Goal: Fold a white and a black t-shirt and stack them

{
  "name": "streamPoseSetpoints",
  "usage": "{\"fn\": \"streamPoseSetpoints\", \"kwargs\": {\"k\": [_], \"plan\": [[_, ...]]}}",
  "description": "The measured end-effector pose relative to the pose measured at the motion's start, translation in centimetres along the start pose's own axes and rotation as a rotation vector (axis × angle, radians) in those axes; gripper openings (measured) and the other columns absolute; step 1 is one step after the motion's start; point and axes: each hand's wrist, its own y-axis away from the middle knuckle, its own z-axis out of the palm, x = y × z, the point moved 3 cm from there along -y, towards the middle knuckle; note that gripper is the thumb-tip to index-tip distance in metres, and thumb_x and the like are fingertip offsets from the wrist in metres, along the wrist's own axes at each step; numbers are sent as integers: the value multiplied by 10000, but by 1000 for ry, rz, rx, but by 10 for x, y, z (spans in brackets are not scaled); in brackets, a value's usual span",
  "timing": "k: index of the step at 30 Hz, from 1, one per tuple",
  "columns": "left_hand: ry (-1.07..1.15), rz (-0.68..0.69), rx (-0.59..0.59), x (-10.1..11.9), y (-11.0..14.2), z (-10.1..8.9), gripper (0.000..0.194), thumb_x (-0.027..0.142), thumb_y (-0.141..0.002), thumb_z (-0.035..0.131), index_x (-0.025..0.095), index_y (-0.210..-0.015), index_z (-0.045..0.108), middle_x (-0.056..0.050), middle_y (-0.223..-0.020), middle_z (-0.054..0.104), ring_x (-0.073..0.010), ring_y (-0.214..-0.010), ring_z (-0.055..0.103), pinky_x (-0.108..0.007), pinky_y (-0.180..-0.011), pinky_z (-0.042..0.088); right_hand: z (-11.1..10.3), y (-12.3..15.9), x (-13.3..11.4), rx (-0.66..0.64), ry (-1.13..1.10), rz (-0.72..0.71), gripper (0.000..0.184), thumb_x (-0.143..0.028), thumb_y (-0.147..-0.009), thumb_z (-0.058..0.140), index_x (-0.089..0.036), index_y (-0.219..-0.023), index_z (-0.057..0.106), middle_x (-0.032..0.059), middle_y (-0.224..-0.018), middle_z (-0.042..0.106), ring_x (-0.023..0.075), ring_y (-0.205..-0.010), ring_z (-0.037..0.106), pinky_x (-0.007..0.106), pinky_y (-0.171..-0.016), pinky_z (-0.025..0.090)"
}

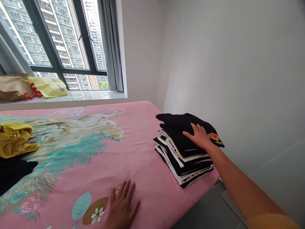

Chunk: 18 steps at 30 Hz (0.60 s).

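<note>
A stack of folded clothes (181, 162), mostly black and white, sits near the right edge of the bed. On its top lies a folded black garment (176, 122) with a red and orange print at one corner. My right hand (199, 136) rests on this garment, fingers spread, palm down. Flat on the pink bedspread (143, 152) lies my left hand (122, 203), its fingers stretched out and holding nothing. It is to the left of the stack and nearer to me.
At the left edge lie a crumpled yellow garment (15, 140) and a black one (14, 171). A brown paper bag (14, 87) and a yellow bag (49, 86) stand on the windowsill. A wall (238, 79) rises on the right, above the grey floor (209, 206).
</note>
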Motion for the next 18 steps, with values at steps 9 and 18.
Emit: {"fn": "streamPoseSetpoints", "kwargs": {"k": [9,18], "plan": [[17,8,62,1,2,5,579,511,-880,356,262,-1403,337,-42,-1481,280,-260,-1378,221,-533,-1111,-41,7,25,4,87,95,-41,900,-783,-741,325,-262,-1459,166,133,-1515,162,355,-1382,113,634,-1024,197],[45,135,29,-6,4,23,724,624,-790,450,306,-1413,268,-49,-1476,264,-325,-1352,267,-572,-1105,8,10,18,1,84,140,-40,874,-758,-762,337,-244,-1455,198,140,-1505,198,365,-1373,155,608,-1030,233]]}}
